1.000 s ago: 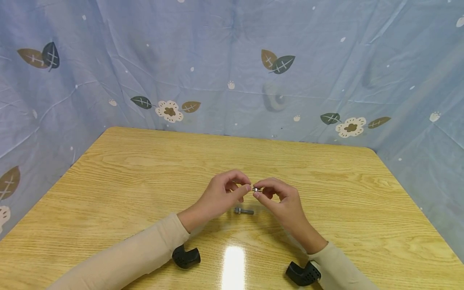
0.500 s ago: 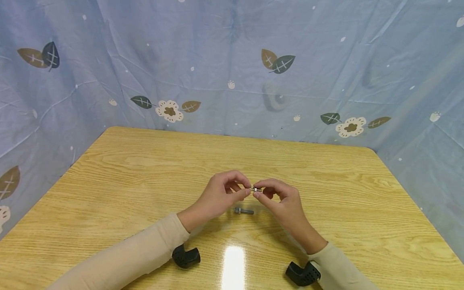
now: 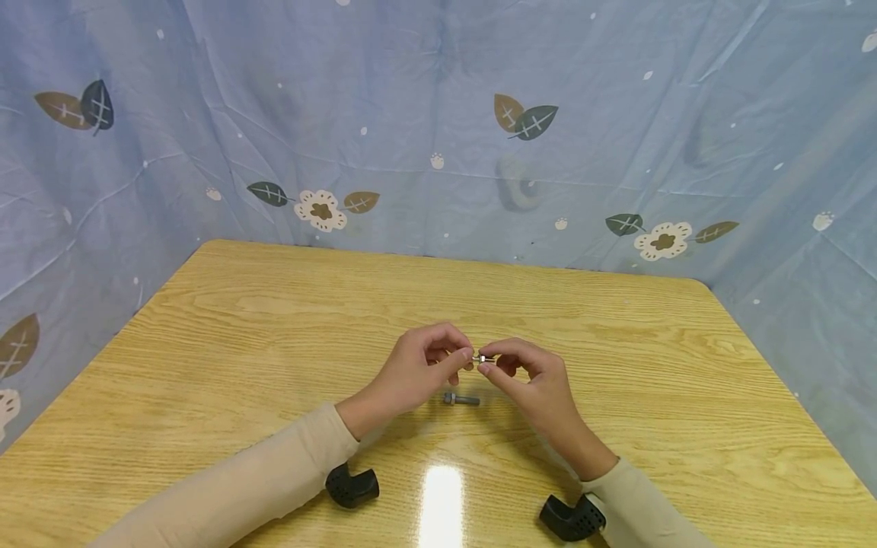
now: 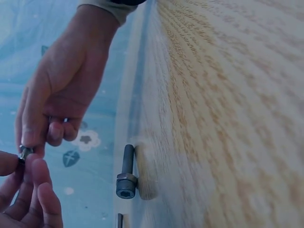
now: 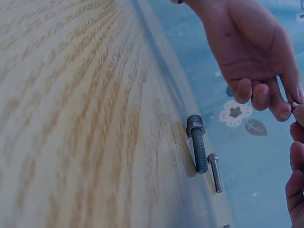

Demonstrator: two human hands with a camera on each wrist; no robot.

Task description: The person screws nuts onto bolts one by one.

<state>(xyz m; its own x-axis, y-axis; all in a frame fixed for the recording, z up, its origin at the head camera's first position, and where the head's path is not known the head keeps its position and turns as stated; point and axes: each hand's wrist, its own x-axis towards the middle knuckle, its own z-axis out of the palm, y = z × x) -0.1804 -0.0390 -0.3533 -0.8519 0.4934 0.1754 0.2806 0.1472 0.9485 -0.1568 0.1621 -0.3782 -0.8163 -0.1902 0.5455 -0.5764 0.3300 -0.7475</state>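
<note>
A small silver bolt (image 3: pixel 476 358) with a hex nut (image 3: pixel 483 358) on it is held between my two hands above the middle of the table. My left hand (image 3: pixel 414 373) pinches one end of the bolt between thumb and index finger. Across from it, my right hand (image 3: pixel 541 380) has its thumb and index fingertips at the nut. The fingers cover much of both parts. Below, a larger dark-grey socket-head bolt (image 3: pixel 466 399) lies on the table with a nut (image 4: pixel 127 177) close under its head.
The wooden table (image 3: pixel 274 304) ends at a blue patterned curtain (image 3: pixel 411 91). In the right wrist view a thinner bolt (image 5: pixel 215 173) lies beyond the large one. Another metal piece (image 5: pixel 227 226) is cut off at the bottom edge. Black wrist devices (image 3: pixel 352 487) hang under the sleeves.
My left thumb and fingers shift slightly against each other at the bolt's end. The right hand stays almost still, and the large bolt on the table has not moved.
</note>
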